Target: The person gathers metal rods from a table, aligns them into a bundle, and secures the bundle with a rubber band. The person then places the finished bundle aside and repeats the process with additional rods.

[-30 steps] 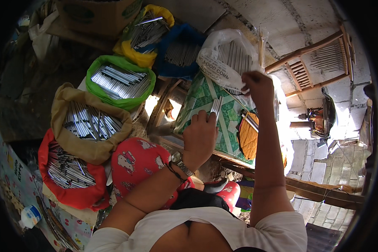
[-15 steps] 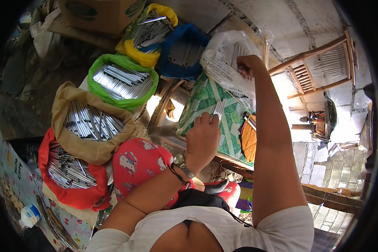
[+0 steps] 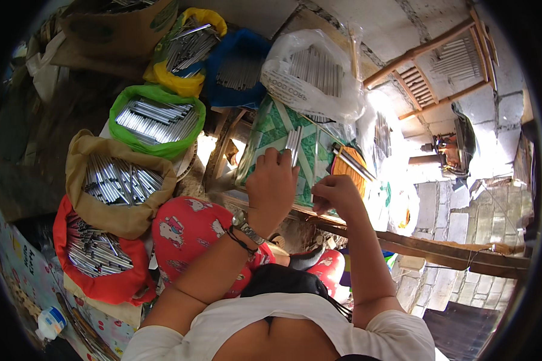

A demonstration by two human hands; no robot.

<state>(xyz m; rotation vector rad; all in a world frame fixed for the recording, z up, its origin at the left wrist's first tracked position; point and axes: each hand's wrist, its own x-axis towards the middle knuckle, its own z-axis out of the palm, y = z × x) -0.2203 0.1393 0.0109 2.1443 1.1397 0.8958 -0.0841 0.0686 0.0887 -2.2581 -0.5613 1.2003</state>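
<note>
My left hand (image 3: 273, 183) is closed around a few thin silvery metal tubes (image 3: 294, 142). Their ends stick up past my fingers, above a green-and-white patterned tabletop (image 3: 325, 153). Just to the right, my right hand (image 3: 340, 195) hangs over the table's near edge, thumb and fingers pinched together; whatever lies between them is too small to make out. Beyond both hands, a clear plastic bag (image 3: 277, 66) stands full of similar tubes. An orange quilted pad (image 3: 350, 174) lies on the table beside my right hand, with two longer dark-and-silver rods (image 3: 356, 162) across it.
On the left stand open bags of metal pieces: red (image 3: 141, 265), tan (image 3: 78, 174), green (image 3: 117, 123), yellow (image 3: 156, 75) and blue (image 3: 250, 45). A cardboard box (image 3: 111, 30) sits behind them. Wooden racks (image 3: 430, 105) lean at the block wall; a timber beam (image 3: 439, 256) runs below.
My right hand has come out of the clear bag and down toward me, beside my left hand. The left hand keeps its tubes. The whole view has shifted slightly.
</note>
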